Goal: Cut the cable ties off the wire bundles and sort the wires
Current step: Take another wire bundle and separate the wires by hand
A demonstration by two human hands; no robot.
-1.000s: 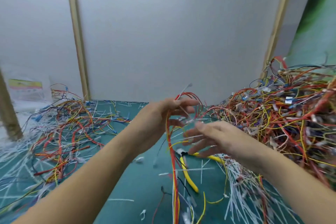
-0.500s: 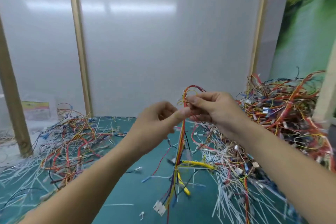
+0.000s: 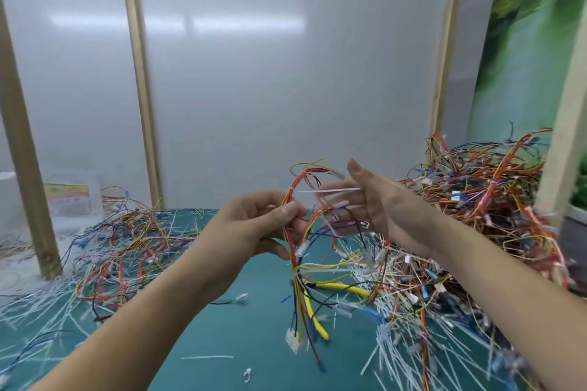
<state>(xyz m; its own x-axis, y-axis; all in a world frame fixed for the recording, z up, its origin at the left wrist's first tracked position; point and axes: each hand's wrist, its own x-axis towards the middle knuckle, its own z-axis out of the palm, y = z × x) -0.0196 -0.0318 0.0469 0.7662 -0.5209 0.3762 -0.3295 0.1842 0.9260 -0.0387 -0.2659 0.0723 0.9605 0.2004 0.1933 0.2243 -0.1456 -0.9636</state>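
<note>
Left hand (image 3: 266, 219) pinching wire bundle (image 3: 297, 251), right hand (image 3: 371, 200) open beside it.

No readable text anywhere. Colored label (image 3: 66, 192) on the clear bag (image 3: 68, 200) at far left is too blurred to make out.

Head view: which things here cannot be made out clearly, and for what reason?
- Right hand: fingers motion-blurred, so its grip on the white tie is unclear.
- Cutters: jaws hidden under wires; only the yellow handles show.
- Right pile: cut off behind the post.
- Label at far left: print too small.
</note>
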